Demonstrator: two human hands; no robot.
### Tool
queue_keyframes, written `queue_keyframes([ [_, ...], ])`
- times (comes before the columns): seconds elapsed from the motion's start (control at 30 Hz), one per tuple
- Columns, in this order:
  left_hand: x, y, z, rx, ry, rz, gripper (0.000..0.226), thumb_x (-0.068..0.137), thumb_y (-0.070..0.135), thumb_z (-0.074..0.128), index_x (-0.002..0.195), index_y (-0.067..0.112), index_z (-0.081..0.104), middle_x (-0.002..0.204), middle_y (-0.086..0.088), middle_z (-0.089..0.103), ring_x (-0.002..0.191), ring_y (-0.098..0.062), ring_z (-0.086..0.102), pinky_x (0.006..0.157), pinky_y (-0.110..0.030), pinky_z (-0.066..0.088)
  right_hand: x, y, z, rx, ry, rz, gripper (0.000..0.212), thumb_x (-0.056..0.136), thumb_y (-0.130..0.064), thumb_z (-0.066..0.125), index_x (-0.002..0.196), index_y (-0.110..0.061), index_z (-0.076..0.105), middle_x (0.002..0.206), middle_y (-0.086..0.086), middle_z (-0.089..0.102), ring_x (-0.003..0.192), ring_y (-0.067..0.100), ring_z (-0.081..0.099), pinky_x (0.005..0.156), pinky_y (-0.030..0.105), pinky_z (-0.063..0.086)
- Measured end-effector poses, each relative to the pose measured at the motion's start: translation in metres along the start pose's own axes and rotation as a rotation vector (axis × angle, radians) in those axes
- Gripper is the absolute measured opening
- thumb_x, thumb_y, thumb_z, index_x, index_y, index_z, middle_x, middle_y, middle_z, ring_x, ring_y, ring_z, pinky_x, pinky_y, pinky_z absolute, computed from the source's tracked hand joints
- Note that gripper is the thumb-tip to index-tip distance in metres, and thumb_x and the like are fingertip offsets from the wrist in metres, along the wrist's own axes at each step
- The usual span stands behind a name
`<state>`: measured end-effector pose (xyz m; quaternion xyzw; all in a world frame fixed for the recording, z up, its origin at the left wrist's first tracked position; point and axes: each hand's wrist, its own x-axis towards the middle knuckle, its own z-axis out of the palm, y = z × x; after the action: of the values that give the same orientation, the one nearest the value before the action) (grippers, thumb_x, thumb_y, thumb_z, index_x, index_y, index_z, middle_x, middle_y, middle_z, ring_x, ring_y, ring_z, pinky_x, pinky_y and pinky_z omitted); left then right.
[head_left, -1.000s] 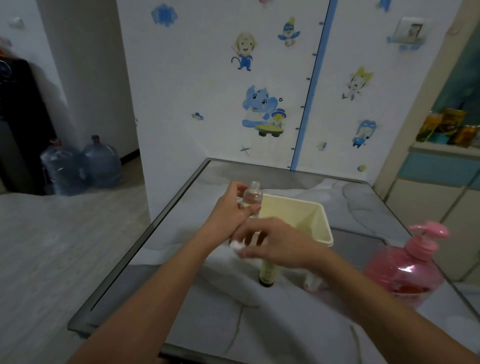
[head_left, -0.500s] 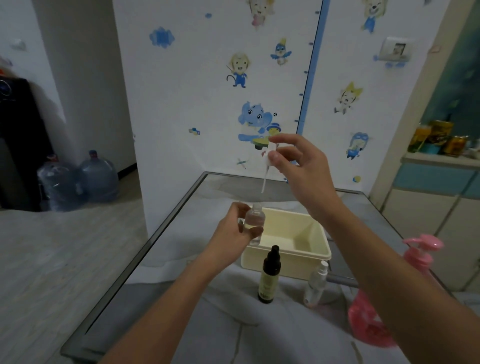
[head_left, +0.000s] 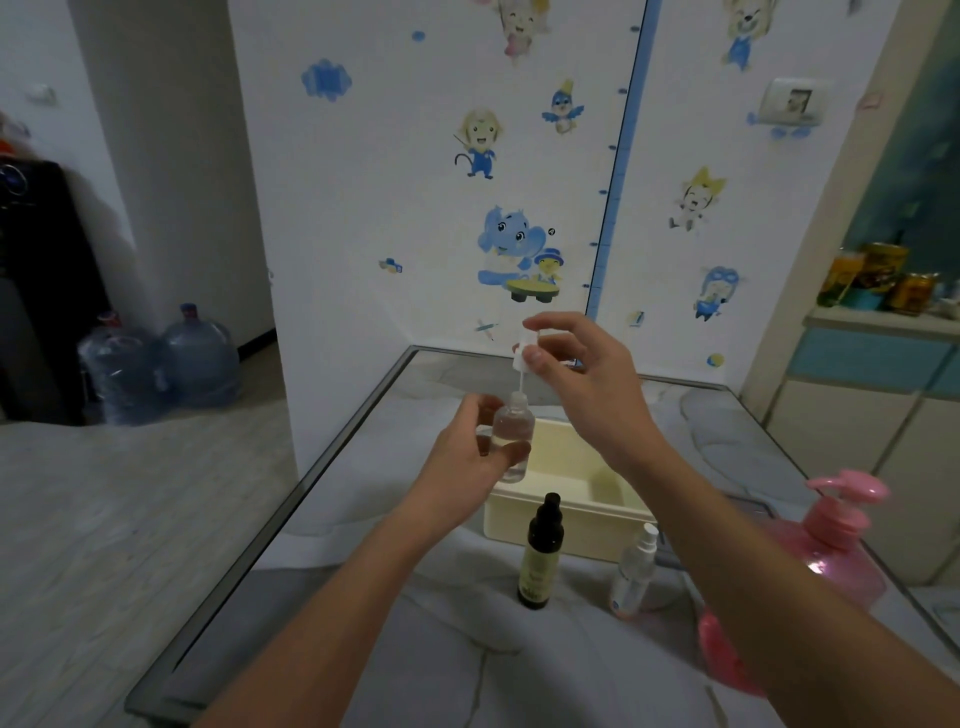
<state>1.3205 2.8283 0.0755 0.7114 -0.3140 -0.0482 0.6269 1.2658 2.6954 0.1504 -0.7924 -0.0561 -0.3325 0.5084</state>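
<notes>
Now left grip holds one clear bottle, right grip pinches one pump cap

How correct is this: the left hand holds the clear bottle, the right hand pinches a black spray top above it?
The head view shows a white spray top, not black. Otherwise correct: left hand on the clear bottle, right hand pinching the top.

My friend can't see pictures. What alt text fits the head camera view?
The left hand holds a small clear bottle near a cream tub; the right hand pinches its white pump cap, tube at the neck.
</notes>
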Motion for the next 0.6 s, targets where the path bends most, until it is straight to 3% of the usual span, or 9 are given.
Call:
queue_keyframes([
  [0.23,0.0013,0.0045,-0.0038,0.008,0.012,0.015,0.035,0.085,0.022,0.070,0.111,0.028,0.048,0.108,0.009,0.060,0.097,-0.016,0.066,0.085,-0.045,0.057,-0.0068,0.0057,0.0029,-0.048,-0.069,0.039,0.015,0.088,-0.018,0.065,0.098,-0.025,0.056,0.090,0.009,0.069,0.089,0.019,0.066,0.082,0.036,0.054],
  [0.37,-0.0002,0.0068,-0.0049,0.011,0.007,0.024,0.034,0.086,0.022,0.069,0.112,0.026,0.048,0.108,0.009,0.060,0.096,-0.016,0.066,0.085,-0.042,0.057,-0.0051,0.0082,-0.0001,-0.120,-0.119,0.040,0.019,0.089,-0.019,0.063,0.102,-0.030,0.055,0.092,0.004,0.069,0.090,0.016,0.066,0.084,0.032,0.053],
  [0.5,-0.0005,0.0093,-0.0052,0.025,0.007,0.040,0.033,0.087,0.020,0.068,0.111,0.028,0.047,0.106,0.013,0.060,0.094,-0.014,0.066,0.083,-0.036,0.056,-0.0008,0.0067,-0.0032,-0.288,-0.210,-0.012,0.018,0.089,-0.022,0.063,0.107,-0.027,0.063,0.089,-0.003,0.065,0.082,0.003,0.061,0.074,0.013,0.047],
  [0.6,-0.0027,0.0087,-0.0032,0.028,-0.011,0.046,0.037,0.087,0.017,0.067,0.112,0.034,0.046,0.106,0.012,0.061,0.089,-0.012,0.067,0.078,-0.031,0.056,0.0026,0.0021,-0.0046,-0.434,-0.225,0.017,0.016,0.084,-0.032,0.068,0.088,-0.017,0.064,0.073,-0.005,0.060,0.064,0.008,0.053,0.061,0.021,0.042],
])
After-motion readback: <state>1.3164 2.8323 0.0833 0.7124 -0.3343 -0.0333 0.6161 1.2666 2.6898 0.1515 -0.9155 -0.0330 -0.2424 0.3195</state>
